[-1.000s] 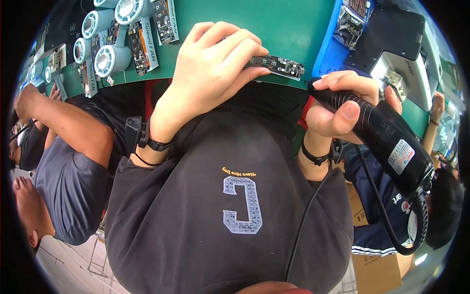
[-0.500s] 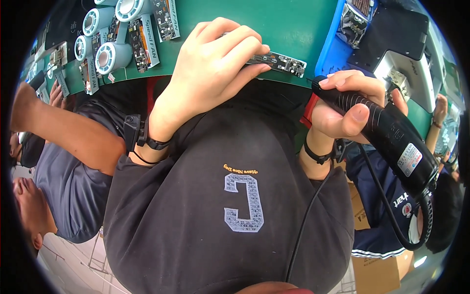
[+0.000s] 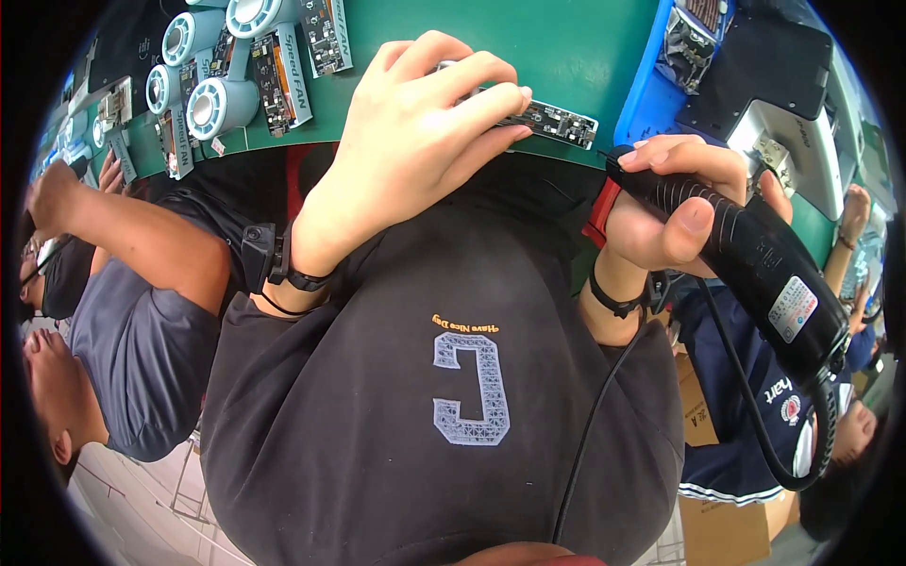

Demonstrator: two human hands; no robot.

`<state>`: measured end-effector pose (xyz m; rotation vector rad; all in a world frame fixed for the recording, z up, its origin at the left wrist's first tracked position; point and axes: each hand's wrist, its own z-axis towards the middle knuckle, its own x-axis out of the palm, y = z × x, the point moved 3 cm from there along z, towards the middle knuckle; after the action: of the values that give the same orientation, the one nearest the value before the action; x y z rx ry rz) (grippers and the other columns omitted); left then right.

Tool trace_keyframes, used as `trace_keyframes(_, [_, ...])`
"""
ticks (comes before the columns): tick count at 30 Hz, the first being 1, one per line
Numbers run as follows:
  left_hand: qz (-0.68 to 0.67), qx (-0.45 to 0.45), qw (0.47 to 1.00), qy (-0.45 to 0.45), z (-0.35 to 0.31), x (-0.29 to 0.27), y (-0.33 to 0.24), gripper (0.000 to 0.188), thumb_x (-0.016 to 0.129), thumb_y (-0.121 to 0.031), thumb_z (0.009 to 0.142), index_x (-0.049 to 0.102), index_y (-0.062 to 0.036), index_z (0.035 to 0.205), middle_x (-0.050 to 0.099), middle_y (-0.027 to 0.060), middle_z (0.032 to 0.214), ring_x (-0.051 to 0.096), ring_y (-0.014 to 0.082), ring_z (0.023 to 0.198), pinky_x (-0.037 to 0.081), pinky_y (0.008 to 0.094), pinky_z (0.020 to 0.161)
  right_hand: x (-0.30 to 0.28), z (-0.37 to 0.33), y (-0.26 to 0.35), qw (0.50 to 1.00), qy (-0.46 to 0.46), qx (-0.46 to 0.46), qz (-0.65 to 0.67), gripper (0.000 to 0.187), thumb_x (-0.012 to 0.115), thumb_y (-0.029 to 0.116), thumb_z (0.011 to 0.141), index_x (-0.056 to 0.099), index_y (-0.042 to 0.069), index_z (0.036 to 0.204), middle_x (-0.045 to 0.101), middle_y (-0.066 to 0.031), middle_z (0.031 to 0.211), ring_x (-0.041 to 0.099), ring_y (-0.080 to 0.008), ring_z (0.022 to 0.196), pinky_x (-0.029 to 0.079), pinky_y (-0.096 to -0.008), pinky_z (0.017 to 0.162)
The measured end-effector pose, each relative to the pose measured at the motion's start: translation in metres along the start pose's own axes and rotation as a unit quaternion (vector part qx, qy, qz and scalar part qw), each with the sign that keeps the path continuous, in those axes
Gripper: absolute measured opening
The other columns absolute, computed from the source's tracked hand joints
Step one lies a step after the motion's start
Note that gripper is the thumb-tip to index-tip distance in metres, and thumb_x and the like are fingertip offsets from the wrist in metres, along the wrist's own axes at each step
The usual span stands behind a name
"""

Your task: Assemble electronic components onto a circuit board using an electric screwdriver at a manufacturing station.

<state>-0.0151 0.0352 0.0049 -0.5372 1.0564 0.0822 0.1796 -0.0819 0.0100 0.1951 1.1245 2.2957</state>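
My left hand [image 3: 415,132] curls over a handheld fan's open handle at the table's near edge. Its fingers hide most of the fan. A bare circuit board [image 3: 564,125] shows in the handle end that sticks out to the right. My right hand [image 3: 665,203] is wrapped round a black corded electric screwdriver [image 3: 760,259], which slants up to the left. The screwdriver's thin tip is beside the right end of the board, apart from it.
At the upper left, several light-blue fans [image 3: 222,106] lie with circuit boards exposed on the green table [image 3: 566,47]. A blue tray [image 3: 642,94] stands at the right, near a white-and-black device [image 3: 793,156]. Co-workers sit on both sides; one bent arm [image 3: 156,231] is at the left.
The board has shifted slightly right with my left hand. My right hand and the screwdriver have barely moved. The co-worker's arm at the left has shifted.
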Motion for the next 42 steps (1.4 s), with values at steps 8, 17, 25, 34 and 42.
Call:
trace_keyframes(8, [-0.011, 0.009, 1.0, -0.01, 0.002, 0.006, 0.002, 0.024, 0.083, -0.023, 0.079, 0.072, -0.0157, 0.1, 0.068, -0.0052, 0.1, 0.062, 0.0195, 0.09, 0.052, 0.0336, 0.074, 0.001, -0.003, -0.003, 0.999, 0.017, -0.007, -0.027, 0.059, 0.058, 0.015, 0.096, 0.02, 0.004, 0.14, 0.059, -0.0153, 0.074, 0.061, -0.023, 0.057, 0.055, -0.0343, 0.064])
trace_keyframes(17, [-0.003, 0.017, 0.997, -0.074, 0.004, 0.008, -0.002, 0.024, 0.086, -0.015, 0.074, 0.076, -0.0135, 0.097, 0.072, -0.0048, 0.092, 0.062, 0.0195, 0.083, 0.054, 0.0307, 0.071, -0.051, 0.023, 0.048, 0.983, -0.183, 0.008, -0.035, 0.027, 0.046, 0.03, 0.1, 0.047, 0.003, 0.1, 0.05, -0.0065, 0.063, 0.052, -0.0217, 0.044, 0.046, -0.0298, 0.047])
trace_keyframes(25, [-0.02, -0.013, 0.998, -0.055, 0.015, 0.007, -0.012, 0.018, 0.086, -0.012, 0.075, 0.077, -0.0109, 0.09, 0.073, -0.0034, 0.088, 0.062, 0.0187, 0.082, 0.053, 0.0304, 0.069, -0.119, 0.065, 0.049, 0.926, -0.297, -0.122, -0.197, 0.03, 0.044, 0.025, 0.097, 0.049, -0.002, 0.086, 0.045, -0.0073, 0.058, 0.046, -0.0216, 0.033, 0.045, -0.0309, 0.033])
trace_keyframes(34, [-0.028, -0.032, 0.998, -0.049, 0.018, 0.007, -0.014, 0.017, 0.086, -0.011, 0.075, 0.077, -0.01, 0.089, 0.073, -0.0026, 0.088, 0.063, 0.0179, 0.082, 0.053, 0.0299, 0.069, -0.125, 0.077, 0.02, 0.954, -0.169, -0.141, -0.205, 0.043, 0.039, 0.037, 0.106, 0.037, -0.003, 0.121, 0.048, -0.0127, 0.059, 0.048, -0.0214, 0.035, 0.048, -0.0321, 0.031])
trace_keyframes(42, [-0.026, -0.018, 0.998, -0.057, 0.014, 0.006, -0.012, 0.017, 0.087, -0.013, 0.074, 0.077, -0.0104, 0.088, 0.072, -0.003, 0.087, 0.063, 0.0175, 0.082, 0.053, 0.0297, 0.069, -0.113, 0.078, 0.013, 0.983, -0.08, -0.145, -0.078, 0.045, 0.036, 0.039, 0.108, 0.038, -0.002, 0.126, 0.052, -0.0157, 0.063, 0.052, -0.0229, 0.04, 0.05, -0.0327, 0.036])
